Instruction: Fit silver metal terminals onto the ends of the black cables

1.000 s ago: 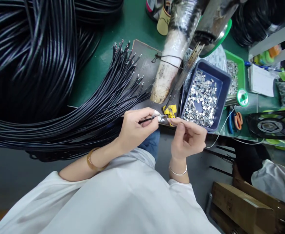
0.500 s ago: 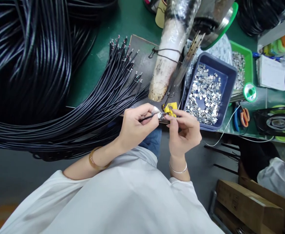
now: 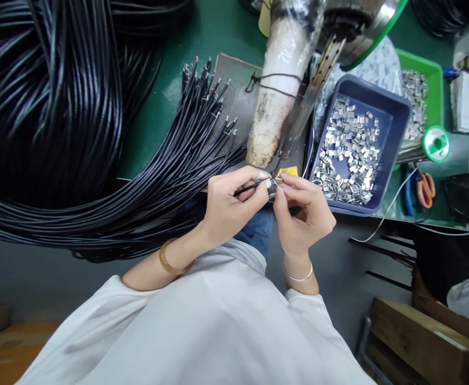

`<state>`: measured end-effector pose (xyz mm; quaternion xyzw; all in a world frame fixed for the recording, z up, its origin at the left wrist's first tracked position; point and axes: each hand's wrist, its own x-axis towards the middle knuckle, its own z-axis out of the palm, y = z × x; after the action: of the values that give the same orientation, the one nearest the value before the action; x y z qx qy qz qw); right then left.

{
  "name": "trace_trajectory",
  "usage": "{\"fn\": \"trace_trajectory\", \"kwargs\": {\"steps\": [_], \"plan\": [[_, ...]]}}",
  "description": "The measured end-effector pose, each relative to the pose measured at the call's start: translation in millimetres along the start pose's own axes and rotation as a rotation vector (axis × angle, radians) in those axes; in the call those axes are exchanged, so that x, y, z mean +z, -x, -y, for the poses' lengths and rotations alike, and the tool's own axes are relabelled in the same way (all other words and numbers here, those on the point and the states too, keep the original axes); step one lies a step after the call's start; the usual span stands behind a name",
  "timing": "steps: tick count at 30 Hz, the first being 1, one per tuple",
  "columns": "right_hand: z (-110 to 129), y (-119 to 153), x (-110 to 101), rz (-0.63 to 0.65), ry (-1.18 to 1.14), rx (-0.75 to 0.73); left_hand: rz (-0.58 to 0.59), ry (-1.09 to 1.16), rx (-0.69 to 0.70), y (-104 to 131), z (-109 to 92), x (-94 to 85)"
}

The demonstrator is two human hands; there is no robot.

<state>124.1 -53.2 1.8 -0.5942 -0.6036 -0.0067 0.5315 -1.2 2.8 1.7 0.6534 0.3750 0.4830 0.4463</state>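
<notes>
My left hand (image 3: 230,200) is closed around a black cable (image 3: 247,188), its end poking out between thumb and forefinger. At that end, thin bare wires and a small silvery metal piece (image 3: 272,195) show between the two hands. The thumb and forefinger of my right hand (image 3: 304,216) pinch there; the fingers partly hide what they grip. Just beyond the fingertips lies a yellow block (image 3: 288,171). Above it slants a soldering iron (image 3: 318,80) with a perforated metal sleeve. On the left spreads a bundle of black cables (image 3: 178,144) with stripped ends.
A blue-grey tray (image 3: 395,120) of small metal shells stands right of my hands, with a green tray (image 3: 435,91) behind it. A wrapped white duct (image 3: 268,107) hangs close ahead. Further right are a solder spool (image 3: 437,144), orange-and-blue-handled pliers (image 3: 424,190) and cardboard boxes (image 3: 422,337).
The view has shifted, so the trays sit further right. Both hands stay together at the cable end, and my right fingers have slightly changed their pinch.
</notes>
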Motion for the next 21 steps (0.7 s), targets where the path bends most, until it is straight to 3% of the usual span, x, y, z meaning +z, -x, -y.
{"fn": "trace_trajectory", "kwargs": {"steps": [5, 14, 18, 21], "plan": [[3.3, -3.0, -0.8, -0.017, 0.072, -0.051, -0.015, 0.02, 0.085, -4.2, -2.6, -1.6], [-1.7, 7.1, 2.0, 0.005, 0.021, -0.06, 0.052, 0.026, 0.022, 0.8, -0.8, -4.7], [-0.9, 6.8, -18.1, 0.111, 0.087, 0.007, 0.097, 0.008, 0.03, 3.5, -0.6, -6.8], [-0.9, 6.8, -47.5, 0.185, 0.162, 0.106, 0.288, -0.035, 0.046, 8.7, -3.0, -15.9]]}}
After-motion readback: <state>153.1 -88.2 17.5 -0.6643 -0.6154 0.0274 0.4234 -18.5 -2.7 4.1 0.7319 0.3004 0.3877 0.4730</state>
